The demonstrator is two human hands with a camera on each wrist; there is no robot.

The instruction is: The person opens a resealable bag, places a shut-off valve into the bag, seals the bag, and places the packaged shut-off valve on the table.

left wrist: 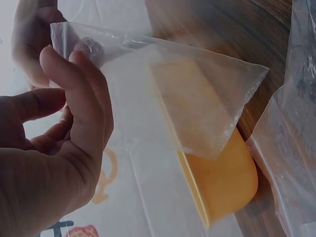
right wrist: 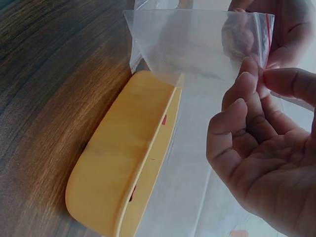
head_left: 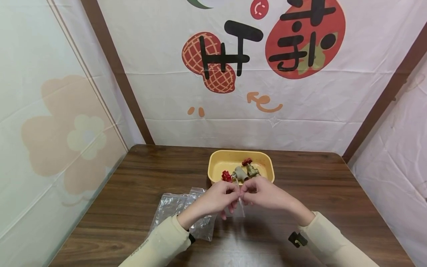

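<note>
Both hands are raised in front of the yellow bin and meet at the top of a clear zip-lock bag (right wrist: 197, 39). My left hand (head_left: 218, 196) pinches the bag near its opening between thumb and fingers. From the other side my right hand (head_left: 267, 193) pinches the same edge, where a red zip line shows in the right wrist view. The bag hangs below the fingers and looks flat, with nothing visible inside it. In the bin (head_left: 215, 165) lie a brass valve (head_left: 252, 170) with a red handwheel, a grey fitting (head_left: 241, 173) and another red handwheel (head_left: 226, 176).
More clear plastic bags (head_left: 171, 205) lie flat on the dark wooden table (head_left: 310, 185), left of the bin and partly under the left forearm. Behind the table hangs a printed white cloth (head_left: 160, 74), with further cloth walls on both sides.
</note>
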